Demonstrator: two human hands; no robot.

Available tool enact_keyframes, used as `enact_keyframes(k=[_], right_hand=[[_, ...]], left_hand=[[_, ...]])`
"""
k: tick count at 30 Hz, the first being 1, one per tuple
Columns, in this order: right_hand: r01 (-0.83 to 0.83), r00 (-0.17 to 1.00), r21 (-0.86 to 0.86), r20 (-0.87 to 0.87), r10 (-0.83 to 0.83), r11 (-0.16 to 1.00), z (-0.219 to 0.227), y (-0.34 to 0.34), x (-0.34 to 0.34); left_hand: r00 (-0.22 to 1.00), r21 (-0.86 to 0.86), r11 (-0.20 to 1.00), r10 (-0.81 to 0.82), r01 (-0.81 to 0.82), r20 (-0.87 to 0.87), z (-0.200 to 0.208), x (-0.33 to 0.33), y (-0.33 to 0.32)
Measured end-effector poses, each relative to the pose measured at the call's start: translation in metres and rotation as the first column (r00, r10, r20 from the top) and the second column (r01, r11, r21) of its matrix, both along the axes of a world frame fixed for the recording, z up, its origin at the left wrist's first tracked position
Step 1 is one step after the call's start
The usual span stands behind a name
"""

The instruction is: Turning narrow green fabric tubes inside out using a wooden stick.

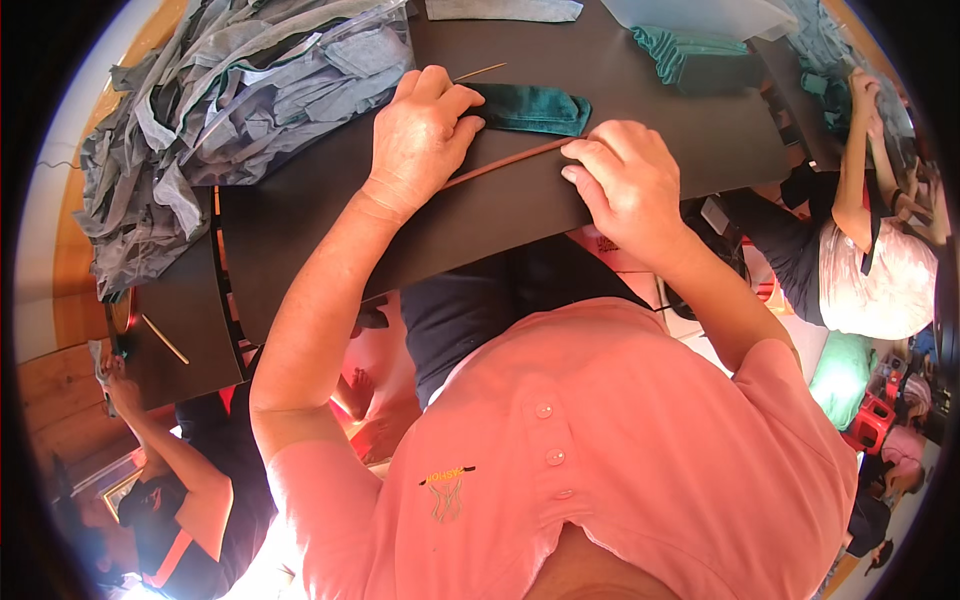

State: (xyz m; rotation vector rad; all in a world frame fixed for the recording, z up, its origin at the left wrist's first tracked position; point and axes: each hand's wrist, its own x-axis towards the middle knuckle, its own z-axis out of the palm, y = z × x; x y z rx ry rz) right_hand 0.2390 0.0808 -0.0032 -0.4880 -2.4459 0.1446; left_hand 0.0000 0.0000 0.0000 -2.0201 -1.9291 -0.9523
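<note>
A dark green velvet strip lies on the table in front of me. Its left end runs under the curled fingers of my left hand, which are closed on it. Between thumb and fingers, my right hand pinches the right end of a thin brown stick. That stick slants down and left across the tabletop, nearer me than the strip, and its other end reaches my left wrist. A second thin stick lies just beyond my left hand, partly hidden by it.
A large heap of grey-green cloth strips covers the dark table's left side. Folded green velvet pieces lie far right, near clear plastic sheeting. A grey strip lies at the far edge. People sit at both sides.
</note>
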Motion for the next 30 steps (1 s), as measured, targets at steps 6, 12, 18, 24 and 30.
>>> enact_keyframes(k=[6, 12, 18, 24, 30], right_hand=[[-0.159, 0.986, 0.147, -0.031, 0.165, 0.976, 0.002, 0.000, -0.024], [-0.270, 0.952, 0.087, -0.127, 0.279, 0.959, -0.015, 0.001, -0.004], [-0.279, 0.950, 0.005, -0.146, 0.277, 0.960, -0.017, 0.001, 0.008], [-0.316, 0.942, -0.011, -0.125, 0.312, 0.949, -0.012, 0.000, 0.010], [-0.395, 0.918, 0.113, 0.000, 0.398, 0.912, -0.015, 0.002, 0.027]], left_hand=[[0.998, -0.022, 1.000, -0.018, 0.017, -0.052, 0.003, -0.011, 0.003], [0.937, -0.144, 0.990, 0.038, 0.014, 0.347, 0.020, -0.013, -0.009], [0.777, -0.396, 0.916, 0.207, 0.058, 0.594, 0.033, -0.025, -0.009], [0.773, -0.493, 0.866, 0.258, 0.080, 0.579, 0.037, -0.026, -0.004], [0.750, -0.485, 0.866, 0.237, 0.126, 0.618, 0.046, -0.032, -0.005]])
